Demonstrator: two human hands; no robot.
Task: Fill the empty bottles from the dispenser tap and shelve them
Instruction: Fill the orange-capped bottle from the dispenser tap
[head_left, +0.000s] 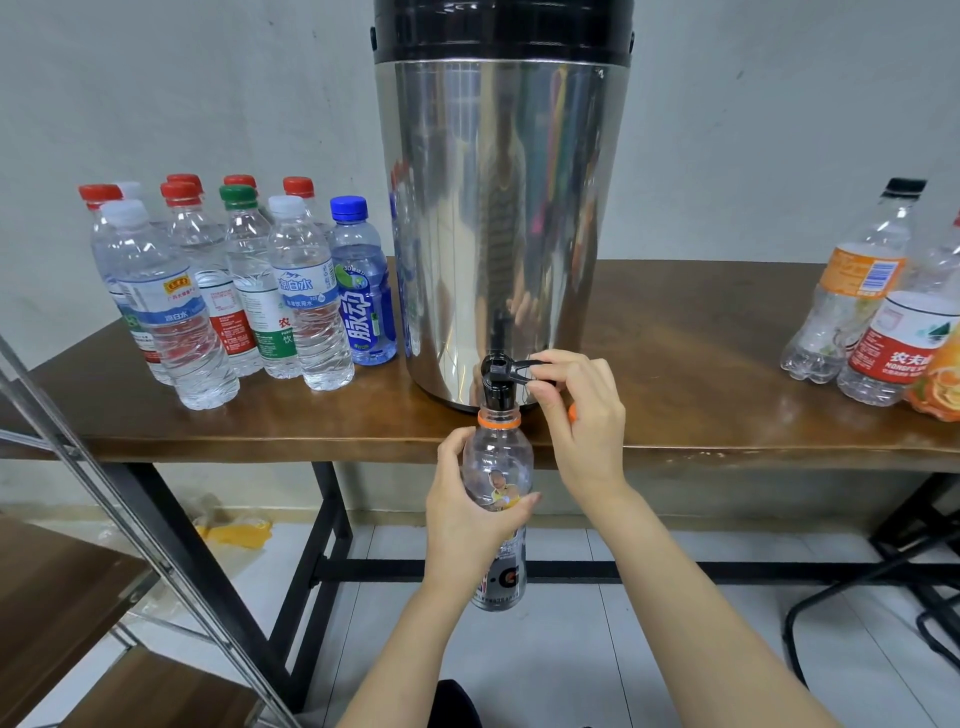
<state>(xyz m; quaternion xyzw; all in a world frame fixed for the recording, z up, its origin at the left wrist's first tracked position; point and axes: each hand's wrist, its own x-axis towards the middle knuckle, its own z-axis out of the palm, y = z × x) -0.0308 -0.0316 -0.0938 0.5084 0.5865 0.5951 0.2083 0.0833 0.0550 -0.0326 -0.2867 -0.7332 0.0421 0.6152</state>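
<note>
Head view: the fingertips (545, 364) of the right hand (584, 421) pinch the black tap lever (514, 368), forefinger on top and thumb below. The lower fingers are curled over an orange cap (572, 413) that peeks out at the edge of the palm. The left hand (467, 512) grasps a clear sports-drink bottle (497, 462) around its middle, with the thumb laid across the front of the label and the other fingers wrapped behind.

The bottle is held upright in front of the table edge. Its open mouth, ringed in orange, sits right under the tap spout (496, 392) – touching it or very nearly. Its upper body looks clear, but I cannot tell the water level.

The tap juts from the foot of a tall stainless-steel dispenser (498, 208) standing at the front edge of a wooden table (701, 364). To its left stands a huddle of capped water bottles (208, 301) with red, white and green lids – a blue-capped bottle (363, 291) stands nearest the dispenser. At the table's right end are a few crumpled empty bottles (852, 301). A metal-framed shelf rack (62, 597) with wooden boards fills the lower left.
</note>
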